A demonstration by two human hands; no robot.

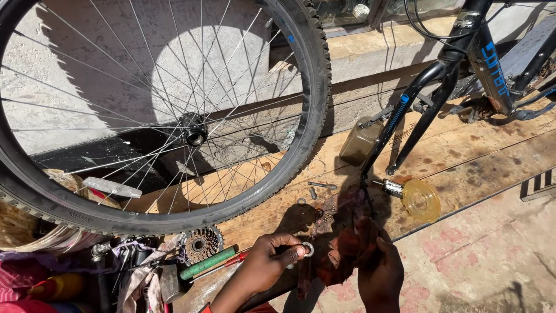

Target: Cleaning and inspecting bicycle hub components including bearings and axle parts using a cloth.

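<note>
A small metal ring [308, 250] is pinched by the left hand [267, 264]; a dirty rag [343, 246] is gripped by the right hand [379, 272]. The ring could be dropped if the pinch is loosened.

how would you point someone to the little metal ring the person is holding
Start at the big bicycle wheel and drop to the two hands below its tyre. The ring sits at the left hand fingertips, beside the reddish rag; it is shiny, round and lifted off the boards.

A spoked bicycle wheel [174, 116] fills the upper left. A black bike frame [463, 64] stands upper right, a yellow disc [421, 200] right of centre, a sprocket cluster [202, 244] and green-handled tool [208, 262] lower left.
</note>
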